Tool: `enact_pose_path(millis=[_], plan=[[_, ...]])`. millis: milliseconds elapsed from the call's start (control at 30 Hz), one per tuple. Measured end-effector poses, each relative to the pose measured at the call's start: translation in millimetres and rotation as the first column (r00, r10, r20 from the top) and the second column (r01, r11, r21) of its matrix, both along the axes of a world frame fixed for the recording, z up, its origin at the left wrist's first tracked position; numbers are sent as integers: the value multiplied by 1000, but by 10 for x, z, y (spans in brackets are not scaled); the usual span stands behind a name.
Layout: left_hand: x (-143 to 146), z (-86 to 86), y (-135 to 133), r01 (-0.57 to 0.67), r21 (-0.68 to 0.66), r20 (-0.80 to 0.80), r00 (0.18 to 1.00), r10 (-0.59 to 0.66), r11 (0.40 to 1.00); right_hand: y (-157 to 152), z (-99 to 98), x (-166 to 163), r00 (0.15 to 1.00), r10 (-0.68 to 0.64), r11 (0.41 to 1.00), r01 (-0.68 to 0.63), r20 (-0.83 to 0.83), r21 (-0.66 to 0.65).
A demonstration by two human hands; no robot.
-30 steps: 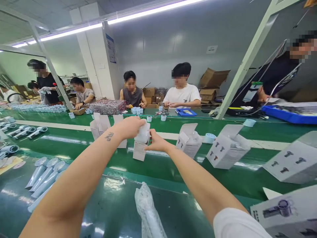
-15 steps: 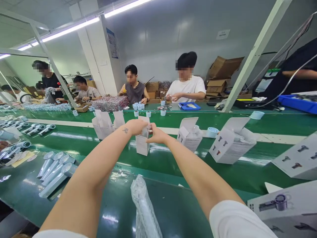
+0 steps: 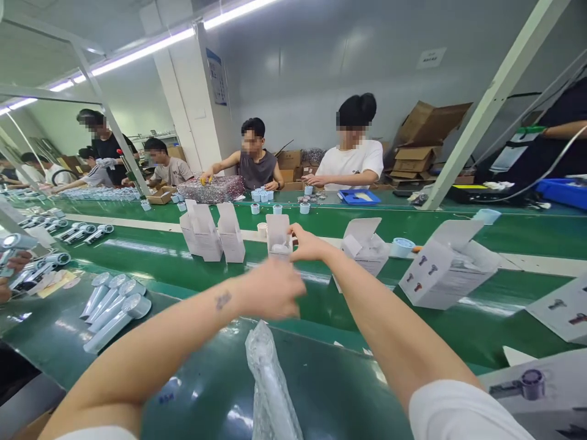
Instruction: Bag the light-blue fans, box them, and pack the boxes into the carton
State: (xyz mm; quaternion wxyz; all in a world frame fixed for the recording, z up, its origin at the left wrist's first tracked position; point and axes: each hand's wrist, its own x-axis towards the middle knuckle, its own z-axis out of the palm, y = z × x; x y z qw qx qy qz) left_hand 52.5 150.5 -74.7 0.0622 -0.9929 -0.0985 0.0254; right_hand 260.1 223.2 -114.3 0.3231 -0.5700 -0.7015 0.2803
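Observation:
An upright white carton [image 3: 278, 228] with its flap raised stands on the green belt, something pale and wrapped showing in its opening. My right hand [image 3: 310, 244] grips the carton's right edge between thumb and fingers. Closer to me, my left hand [image 3: 275, 288] is in front of the carton, off it and smeared by motion; its fingers cannot be made out clearly. Below that hand, a handheld fan in a clear plastic bag [image 3: 270, 379] lies on the green worktop [image 3: 206, 379].
More open cartons stand on the belt, two white ones [image 3: 202, 235] [image 3: 232, 235] left, printed ones [image 3: 443, 269] right. Pale blue fans [image 3: 117, 311] lie at left. A light blue round part [image 3: 402, 246] sits on the belt. Co-workers [image 3: 351, 156] sit opposite; another person's hand [image 3: 17, 263] shows far left.
My left hand has come off the carton and moved down towards me. My right hand stays at the carton's edge. The view has shifted slightly.

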Motion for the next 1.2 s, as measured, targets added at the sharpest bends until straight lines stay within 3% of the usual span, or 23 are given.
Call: enact_pose_path(millis=[67, 133, 200, 267, 333, 433, 467, 500, 567, 600, 667, 733, 833, 900, 1000, 1100, 1200], plan=[[-173, -336, -407, 319, -196, -122, 930, -346, 927, -29, 31, 91, 1000, -19, 1000, 19, 22, -17], [-319, -680, -708, 378, -174, -222, 885, -410, 909, -89, 78, 161, 998, -43, 999, 43, 39, -10], [-409, -874, -854, 391, -109, -278, 871, -406, 914, -203, 154, 173, 995, -84, 996, 82, 55, 40], [-466, -843, -861, 385, -75, -251, 886, -391, 920, -363, 246, 81, 985, -164, 978, 154, 60, 141], [-540, -625, -770, 311, -67, -135, 939, -317, 948, -517, 319, -144, 968, -252, 931, 237, 19, 277], [-782, -168, -489, 21, -151, 194, 981, 9, 988, -556, 322, -662, 987, -154, 932, 157, -35, 327], [-896, -25, -352, -98, -216, 337, 926, 168, 971, -487, 292, -840, 997, -77, 955, 83, -29, 286], [-1018, 102, -192, -202, -298, 469, 820, 327, 933, -377, 252, -1001, 999, -27, 968, 32, -25, 250], [-1246, 305, 193, -303, -457, 665, 507, 548, 836, -54, 160, -1244, 1000, -10, 981, 15, -24, 196], [-1333, 381, 410, -292, -521, 723, 348, 596, 802, 138, 116, -1320, 999, -29, 982, 35, -33, 185], [-1418, 483, 863, -184, -586, 791, 82, 606, 789, 527, 44, -1394, 997, -54, 985, 63, -57, 162], [-1368, 518, 1293, -44, -575, 815, -116, 567, 817, 864, -10, -1397, 995, -61, 986, 73, -85, 152], [-1101, 440, 1797, 111, -530, 799, -268, 538, 841, 1193, -83, -1341, 989, -57, 985, 78, -135, 152], [-892, 320, 2010, 167, -528, 781, -290, 554, 832, 1290, -131, -1284, 984, -64, 986, 88, -168, 142], [-710, 132, 2172, 131, -556, 785, -244, 570, 821, 1292, -179, -1187, 978, -79, 985, 106, -192, 139], [-756, 66, 2202, 49, -579, 807, -110, 580, 814, 1183, -177, -1113, 977, -67, 983, 98, -200, 152], [-937, 190, 2112, -22, -595, 800, 80, 595, 803, 1013, -149, -1090, 981, -36, 986, 67, -192, 154]])
